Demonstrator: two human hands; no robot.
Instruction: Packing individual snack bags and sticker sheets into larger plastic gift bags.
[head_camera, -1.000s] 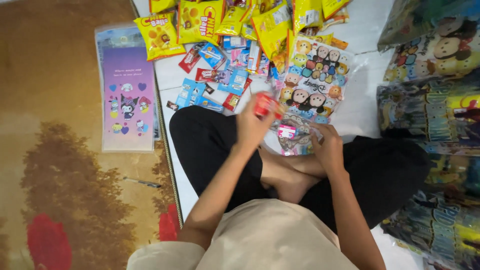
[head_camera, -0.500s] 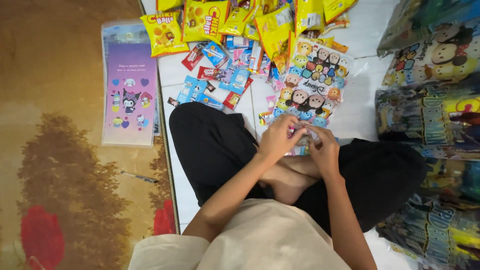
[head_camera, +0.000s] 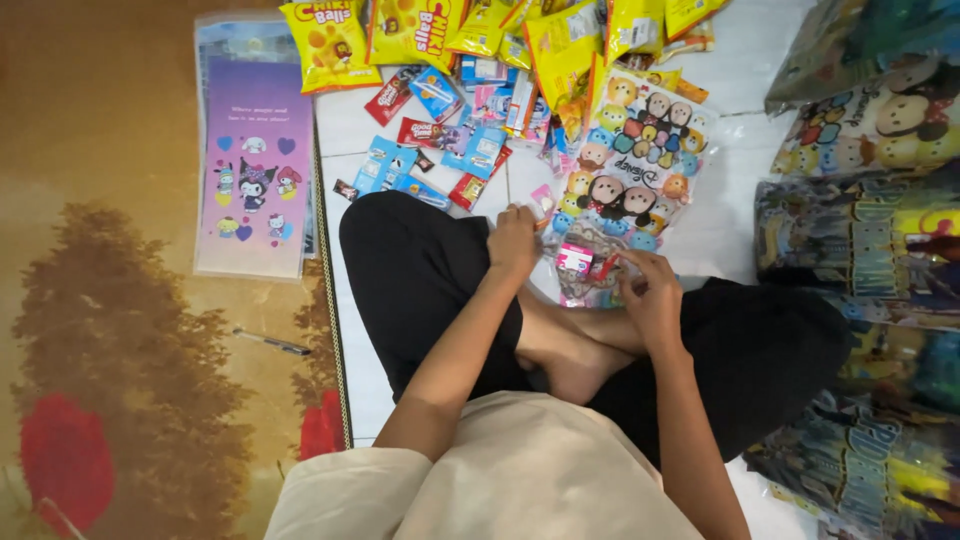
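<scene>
Near the floor's white-tiled middle, the left hand (head_camera: 513, 240) pinched the clear goodie bag (head_camera: 590, 265) while the right hand (head_camera: 652, 295) gripped its side; loose holds might have spilled snacks.

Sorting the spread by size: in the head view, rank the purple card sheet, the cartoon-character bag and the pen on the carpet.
1. Purple card sheet
2. Cartoon-character bag, slightly smaller, partly covered, so unsure
3. Pen, clearly smallest

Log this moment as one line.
left hand on knee, by small packets | right hand gripping clear bag | yellow snack bags above
</scene>
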